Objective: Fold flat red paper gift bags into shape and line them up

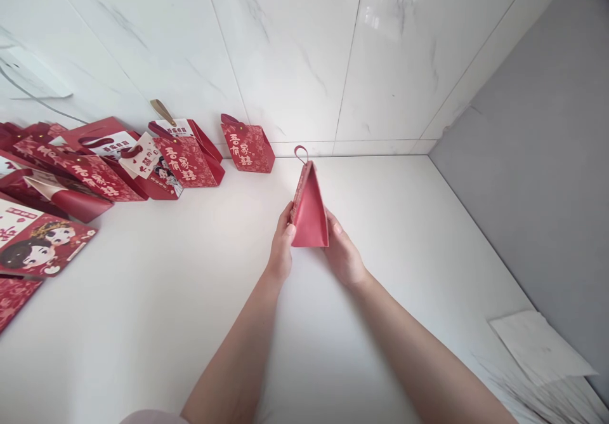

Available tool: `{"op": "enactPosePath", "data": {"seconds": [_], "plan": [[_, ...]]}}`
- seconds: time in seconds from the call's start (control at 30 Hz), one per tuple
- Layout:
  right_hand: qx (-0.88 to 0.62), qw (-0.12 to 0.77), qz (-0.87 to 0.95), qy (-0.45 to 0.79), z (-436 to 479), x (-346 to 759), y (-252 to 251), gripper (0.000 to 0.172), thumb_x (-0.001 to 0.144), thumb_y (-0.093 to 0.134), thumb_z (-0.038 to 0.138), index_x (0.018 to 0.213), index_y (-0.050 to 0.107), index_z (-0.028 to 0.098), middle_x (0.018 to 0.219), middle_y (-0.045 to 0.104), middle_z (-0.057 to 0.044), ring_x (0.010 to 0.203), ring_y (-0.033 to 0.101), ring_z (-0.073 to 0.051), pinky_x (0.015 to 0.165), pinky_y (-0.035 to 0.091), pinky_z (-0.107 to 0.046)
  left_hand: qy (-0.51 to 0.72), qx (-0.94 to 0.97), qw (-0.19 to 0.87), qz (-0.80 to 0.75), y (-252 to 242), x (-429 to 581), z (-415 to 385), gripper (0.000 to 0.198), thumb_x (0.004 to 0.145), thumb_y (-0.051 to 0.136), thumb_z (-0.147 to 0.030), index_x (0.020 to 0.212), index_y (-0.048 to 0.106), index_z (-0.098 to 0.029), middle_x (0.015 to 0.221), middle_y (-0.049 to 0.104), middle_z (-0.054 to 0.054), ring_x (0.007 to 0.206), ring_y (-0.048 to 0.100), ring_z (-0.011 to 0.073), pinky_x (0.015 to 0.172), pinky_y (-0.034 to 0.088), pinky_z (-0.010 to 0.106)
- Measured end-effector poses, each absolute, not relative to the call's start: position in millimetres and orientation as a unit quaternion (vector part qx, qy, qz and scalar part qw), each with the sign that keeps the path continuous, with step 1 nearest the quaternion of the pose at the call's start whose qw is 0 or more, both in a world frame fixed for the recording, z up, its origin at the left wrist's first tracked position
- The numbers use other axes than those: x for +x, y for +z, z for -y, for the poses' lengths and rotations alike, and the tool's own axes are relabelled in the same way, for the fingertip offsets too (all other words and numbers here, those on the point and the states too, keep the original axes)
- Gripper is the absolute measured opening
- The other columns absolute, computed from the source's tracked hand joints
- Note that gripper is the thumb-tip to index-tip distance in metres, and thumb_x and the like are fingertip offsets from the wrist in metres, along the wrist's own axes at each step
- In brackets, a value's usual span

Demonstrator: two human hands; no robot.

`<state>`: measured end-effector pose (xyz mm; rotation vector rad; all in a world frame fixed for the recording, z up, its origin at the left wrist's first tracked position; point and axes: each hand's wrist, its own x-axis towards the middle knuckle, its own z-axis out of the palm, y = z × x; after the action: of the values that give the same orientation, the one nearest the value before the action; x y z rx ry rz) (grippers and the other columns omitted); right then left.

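A small red paper gift bag (310, 211) with a loop handle at its top stands on the white table (190, 297), seen from its narrow side. My left hand (281, 246) grips its left lower edge, fingers closed on the paper. On the other side, my right hand (342, 252) holds the right lower edge in the same way. Both forearms reach in from the bottom of the view.
Several red gift bags (247, 146) with white lettering stand or lie along the marble wall at the back left. Flat printed red bags (42, 246) lie at the left edge. White sheets (537, 348) lie at the lower right beside a grey wall (547, 157).
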<state>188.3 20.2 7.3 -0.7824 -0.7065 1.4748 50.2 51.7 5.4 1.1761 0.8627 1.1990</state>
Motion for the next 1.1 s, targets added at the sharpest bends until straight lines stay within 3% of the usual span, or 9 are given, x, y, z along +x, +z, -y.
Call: {"op": "enactPosePath", "data": {"seconds": [0.1, 0.23, 0.4, 0.5, 0.63, 0.73, 0.87, 1.0, 1.1], "plan": [[-0.325, 0.632, 0.254, 0.656, -23, 189, 3, 0.061, 0.091, 0.059, 0.058, 0.148, 0.045, 0.040, 0.154, 0.051, 0.003, 0.144, 0.046, -0.024, 0.118, 0.037, -0.048, 0.529, 0.415, 0.664, -0.327, 12, 50, -52, 0.068, 0.093, 0.034, -0.069, 0.144, 0.051, -0.029, 0.151, 0.053, 0.006, 0.144, 0.043, 0.0357, 0.115, 0.041, 0.056], [-0.301, 0.640, 0.241, 0.665, -26, 189, 6, 0.047, 0.095, 0.054, 0.055, 0.136, 0.061, 0.034, 0.146, 0.060, 0.002, 0.139, 0.051, -0.025, 0.115, 0.043, -0.044, 0.496, 0.310, 0.754, -0.299, 15, 51, -52, 0.067, 0.093, 0.035, -0.068, 0.142, 0.053, -0.026, 0.147, 0.056, 0.010, 0.133, 0.054, 0.0376, 0.102, 0.050, 0.058], [-0.282, 0.660, 0.202, 0.666, -28, 190, 8, 0.039, 0.095, 0.057, 0.051, 0.129, 0.065, 0.033, 0.135, 0.068, 0.002, 0.129, 0.058, -0.023, 0.105, 0.051, -0.040, 0.536, 0.300, 0.702, -0.359, 10, 54, -53, 0.046, 0.092, 0.057, -0.053, 0.129, 0.060, -0.025, 0.133, 0.065, 0.010, 0.112, 0.066, 0.0276, 0.085, 0.058, 0.040], [-0.271, 0.657, 0.201, 0.674, -28, 191, 8, 0.038, 0.096, 0.057, 0.049, 0.132, 0.062, 0.037, 0.139, 0.065, 0.004, 0.128, 0.058, -0.021, 0.102, 0.053, -0.038, 0.606, 0.298, 0.639, -0.369, 10, 54, -54, 0.040, 0.093, 0.059, -0.050, 0.126, 0.062, -0.028, 0.125, 0.068, 0.007, 0.101, 0.067, 0.0211, 0.075, 0.055, 0.030], [-0.274, 0.644, 0.204, 0.685, -29, 193, 4, 0.040, 0.093, 0.060, 0.047, 0.132, 0.063, 0.038, 0.134, 0.067, 0.004, 0.121, 0.063, -0.021, 0.102, 0.053, -0.039, 0.611, 0.268, 0.664, -0.337, 13, 53, -55, 0.052, 0.092, 0.052, -0.064, 0.122, 0.065, -0.024, 0.125, 0.067, 0.011, 0.101, 0.066, 0.0224, 0.076, 0.055, 0.031], [-0.271, 0.635, 0.194, 0.697, -29, 196, 1, 0.037, 0.093, 0.059, 0.049, 0.127, 0.067, 0.037, 0.134, 0.068, 0.004, 0.115, 0.065, -0.021, 0.102, 0.053, -0.040, 0.600, 0.246, 0.682, -0.338, 13, 53, -57, 0.044, 0.091, 0.058, -0.056, 0.118, 0.066, -0.022, 0.125, 0.067, 0.011, 0.101, 0.066, 0.0222, 0.076, 0.056, 0.030], [-0.250, 0.625, 0.218, 0.707, -28, 199, 1, 0.038, 0.094, 0.054, 0.053, 0.122, 0.072, 0.036, 0.139, 0.065, 0.004, 0.121, 0.062, -0.022, 0.108, 0.048, -0.043, 0.583, 0.152, 0.727, -0.329, 14, 52, -59, 0.037, 0.092, 0.053, -0.047, 0.111, 0.067, -0.018, 0.114, 0.069, 0.010, 0.090, 0.066, 0.0206, 0.068, 0.055, 0.029], [-0.238, 0.600, 0.284, 0.709, -23, 199, 3, 0.039, 0.094, 0.052, 0.055, 0.114, 0.077, 0.032, 0.143, 0.062, 0.002, 0.132, 0.055, -0.026, 0.113, 0.042, -0.047, 0.591, 0.093, 0.734, -0.322, 16, 49, -59, 0.038, 0.091, 0.046, -0.044, 0.102, 0.069, -0.015, 0.096, 0.070, 0.010, 0.076, 0.063, 0.0186, 0.058, 0.050, 0.027], [-0.229, 0.586, 0.326, 0.706, -21, 198, 4, 0.039, 0.094, 0.052, 0.054, 0.112, 0.078, 0.032, 0.151, 0.055, 0.003, 0.136, 0.052, -0.028, 0.115, 0.039, -0.049, 0.593, 0.083, 0.737, -0.313, 20, 47, -58, 0.039, 0.092, 0.049, -0.047, 0.100, 0.069, -0.015, 0.094, 0.070, 0.009, 0.072, 0.061, 0.0176, 0.055, 0.047, 0.027]]}}
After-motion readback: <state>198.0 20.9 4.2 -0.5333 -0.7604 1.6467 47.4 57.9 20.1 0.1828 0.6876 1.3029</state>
